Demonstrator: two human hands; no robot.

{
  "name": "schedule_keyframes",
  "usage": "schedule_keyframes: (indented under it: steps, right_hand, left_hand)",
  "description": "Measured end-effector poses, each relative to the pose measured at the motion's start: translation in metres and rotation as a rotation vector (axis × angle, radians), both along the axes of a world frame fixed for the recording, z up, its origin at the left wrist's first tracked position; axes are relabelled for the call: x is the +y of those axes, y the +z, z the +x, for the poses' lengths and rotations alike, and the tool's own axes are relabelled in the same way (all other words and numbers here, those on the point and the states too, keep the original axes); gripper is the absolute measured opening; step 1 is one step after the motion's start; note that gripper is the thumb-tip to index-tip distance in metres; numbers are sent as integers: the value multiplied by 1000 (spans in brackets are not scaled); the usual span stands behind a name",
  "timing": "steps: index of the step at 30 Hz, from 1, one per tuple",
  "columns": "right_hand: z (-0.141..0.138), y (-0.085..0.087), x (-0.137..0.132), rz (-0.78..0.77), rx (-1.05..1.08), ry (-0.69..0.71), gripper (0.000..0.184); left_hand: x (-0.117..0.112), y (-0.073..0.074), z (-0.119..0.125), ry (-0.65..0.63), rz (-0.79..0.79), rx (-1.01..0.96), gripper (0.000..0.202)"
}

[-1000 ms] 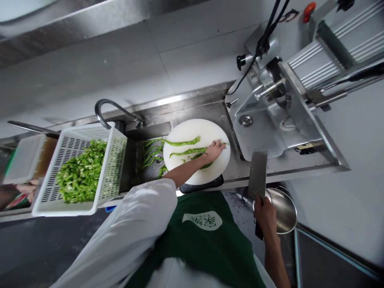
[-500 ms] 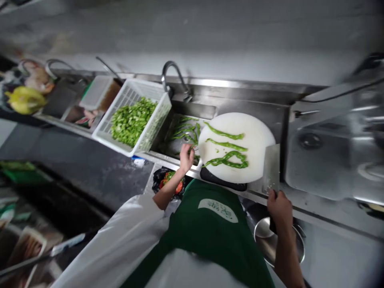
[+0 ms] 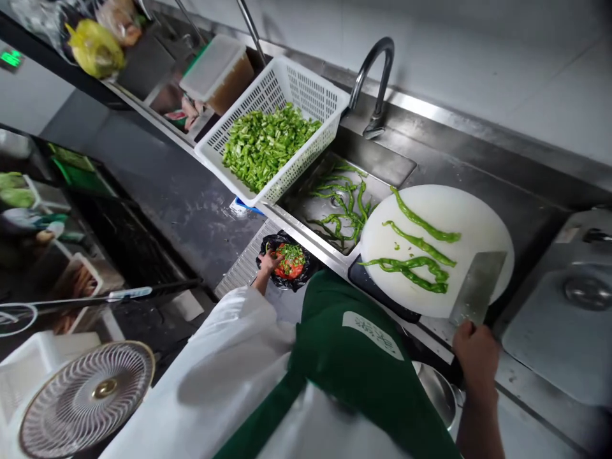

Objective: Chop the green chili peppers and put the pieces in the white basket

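Note:
My right hand [image 3: 475, 357] grips the handle of a steel cleaver [image 3: 477, 288] whose blade lies over the near right edge of a round white cutting board [image 3: 478, 220]. Long green peppers [image 3: 415, 264] lie across the board. My left hand [image 3: 268, 262] reaches down to a black bag [image 3: 287, 262] of red and green scraps below the counter, at the bag's left rim; its fingers are small in view and partly hidden. More whole peppers [image 3: 342, 204] lie in the steel sink [image 3: 382, 167] left of the board.
A white slotted basket [image 3: 315, 99] of chopped green pepper sits on the sink's left edge under the tap [image 3: 375, 80]. A lidded tub [image 3: 220, 70] and a yellow bag [image 3: 95, 48] lie farther left. A steel bowl [image 3: 437, 395] sits under the counter; a round fan [image 3: 86, 395] is on the floor.
My left hand left the board, passed the sink edge and dropped to the black scrap bag. The view swung left and down. The cleaver came to rest on the board's near edge.

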State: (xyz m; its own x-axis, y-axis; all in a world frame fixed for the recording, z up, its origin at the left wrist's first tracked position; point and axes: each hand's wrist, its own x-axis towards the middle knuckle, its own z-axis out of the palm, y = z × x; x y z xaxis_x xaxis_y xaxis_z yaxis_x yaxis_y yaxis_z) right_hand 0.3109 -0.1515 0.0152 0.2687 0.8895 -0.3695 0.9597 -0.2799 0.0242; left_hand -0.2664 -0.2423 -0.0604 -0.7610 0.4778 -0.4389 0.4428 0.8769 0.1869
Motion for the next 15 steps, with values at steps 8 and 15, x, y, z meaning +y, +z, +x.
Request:
schedule_keyframes:
  steps: [8,15]
  right_hand:
    - [-23,9,1,-41,3,-10,42]
    - [-21,7,2,-37,41,-46,34]
  left_hand:
    - [116,29,56,-441,554,-78,30]
    - [297,67,254,-1420,664,-317,43]
